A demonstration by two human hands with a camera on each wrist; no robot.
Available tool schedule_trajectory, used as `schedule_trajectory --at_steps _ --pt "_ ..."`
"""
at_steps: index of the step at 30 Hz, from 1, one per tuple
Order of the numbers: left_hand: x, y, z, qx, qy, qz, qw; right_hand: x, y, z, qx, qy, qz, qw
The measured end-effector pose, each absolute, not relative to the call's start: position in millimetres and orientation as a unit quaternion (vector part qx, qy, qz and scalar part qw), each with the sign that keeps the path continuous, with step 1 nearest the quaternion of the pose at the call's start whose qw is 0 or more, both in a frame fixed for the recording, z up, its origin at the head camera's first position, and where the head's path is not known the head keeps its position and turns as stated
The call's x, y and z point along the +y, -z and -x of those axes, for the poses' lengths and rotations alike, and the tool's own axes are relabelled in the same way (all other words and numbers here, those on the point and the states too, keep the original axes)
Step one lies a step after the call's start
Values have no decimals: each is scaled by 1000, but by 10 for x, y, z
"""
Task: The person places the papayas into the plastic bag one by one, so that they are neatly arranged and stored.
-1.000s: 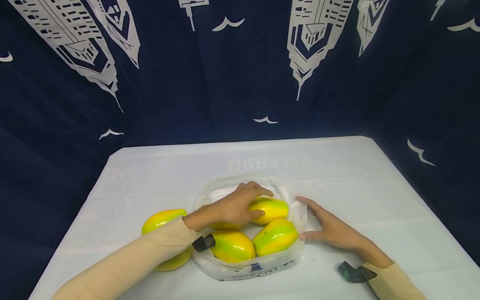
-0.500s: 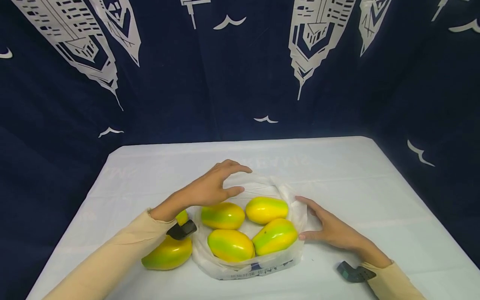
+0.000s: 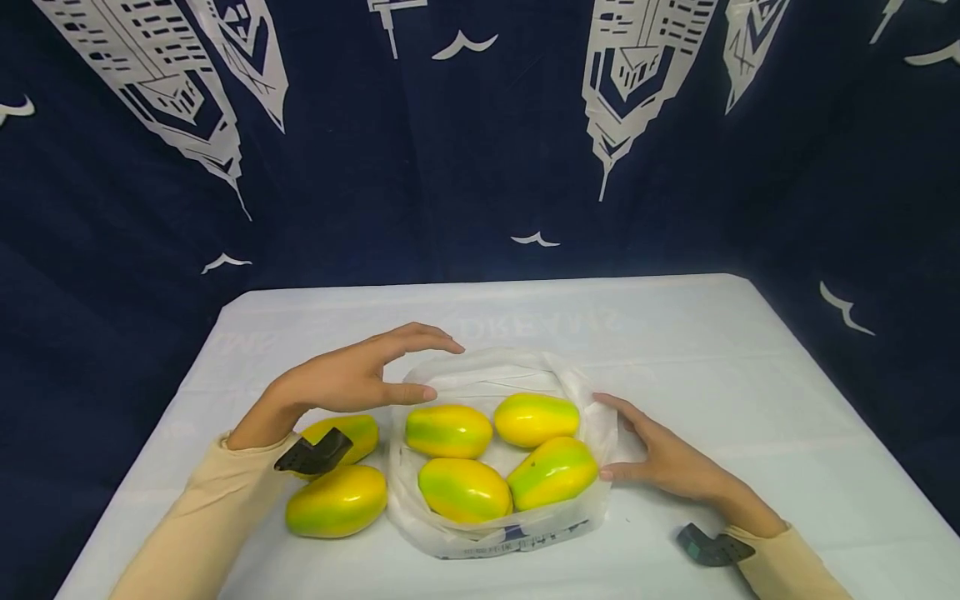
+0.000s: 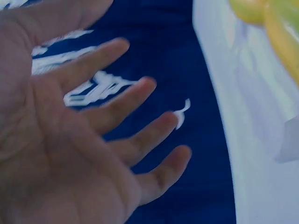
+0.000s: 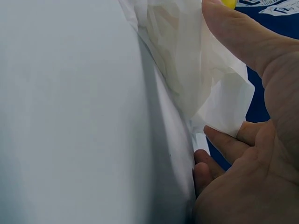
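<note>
A white plastic bag (image 3: 420, 537) stands with its mouth wide on the table. Inside lie several glossy yellow-green papayas (image 3: 536, 419). Two more, a front papaya (image 3: 337, 502) and a rear papaya (image 3: 360, 435) partly hidden by the left wrist, rest outside to the left. My left hand (image 3: 352, 375) hovers over the bag's left rim, fingers spread and holding nothing; in the left wrist view the palm is bare. My right hand (image 3: 667, 454) touches the bag's right side with thumb and fingertips apart. In the right wrist view its fingers lie along the bag wall (image 5: 182, 60).
The table (image 3: 750, 375) wears a white cloth with faint lettering. A dark blue curtain (image 3: 480, 167) with white prints hangs behind and beside it. Each wrist bears a small dark device, such as the right device (image 3: 712, 546).
My left hand has let go of the rear-right papaya inside the bag, risen and drawn back left, uncovering the papayas. The right hand stays at the bag's side.
</note>
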State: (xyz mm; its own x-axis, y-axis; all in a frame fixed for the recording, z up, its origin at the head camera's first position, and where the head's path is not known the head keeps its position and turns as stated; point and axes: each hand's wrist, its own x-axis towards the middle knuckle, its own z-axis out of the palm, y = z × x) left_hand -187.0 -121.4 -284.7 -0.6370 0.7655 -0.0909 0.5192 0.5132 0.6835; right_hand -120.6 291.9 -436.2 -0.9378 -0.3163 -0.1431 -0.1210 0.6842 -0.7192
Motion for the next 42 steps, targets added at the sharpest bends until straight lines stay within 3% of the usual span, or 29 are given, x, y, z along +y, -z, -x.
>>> schedule_trajectory --at_steps 7,28,42 --pt "-1537 2882 1818 814 -328 -411 245 2920 4377 1202 905 385 127 129" --pt "-2461 3500 1774 743 -442 -416 281 2905 4335 1208 911 372 118 130" --pt "-2620 3834 1870 690 -515 -415 294 2927 4366 1208 911 372 130 120"
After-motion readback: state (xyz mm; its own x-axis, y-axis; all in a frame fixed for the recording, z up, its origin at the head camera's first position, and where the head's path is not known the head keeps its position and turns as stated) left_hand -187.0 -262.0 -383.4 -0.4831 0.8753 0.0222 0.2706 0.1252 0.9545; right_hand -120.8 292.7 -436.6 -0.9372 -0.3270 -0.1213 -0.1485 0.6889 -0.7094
